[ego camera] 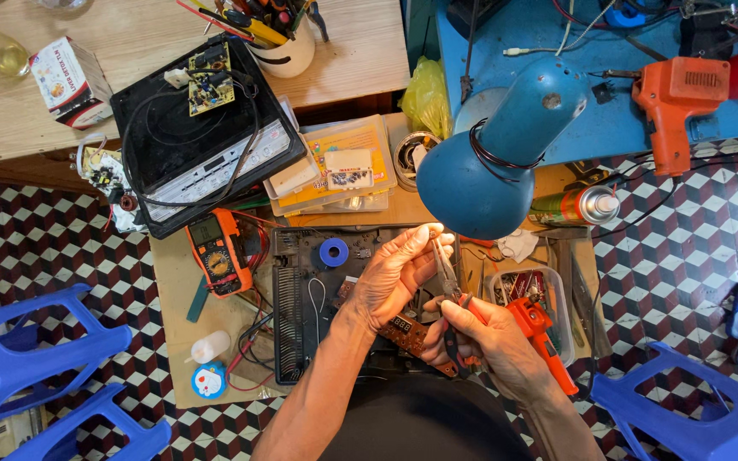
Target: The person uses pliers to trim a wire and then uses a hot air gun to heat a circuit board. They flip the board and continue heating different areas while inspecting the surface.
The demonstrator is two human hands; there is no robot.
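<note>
My right hand grips the handles of a pair of needle-nose pliers whose jaws point up. My left hand pinches at the pliers' tip, under a blue desk lamp; what sits between the fingertips is too small to tell. Below the hands lies a brown circuit board on an opened black appliance base with a blue tape roll. An orange-handled tool rests beside my right hand.
An orange multimeter lies left of the base. A black induction cooker top leans on the wooden table. A clear parts box, spray can, orange heat gun and blue plastic stools surround the low board.
</note>
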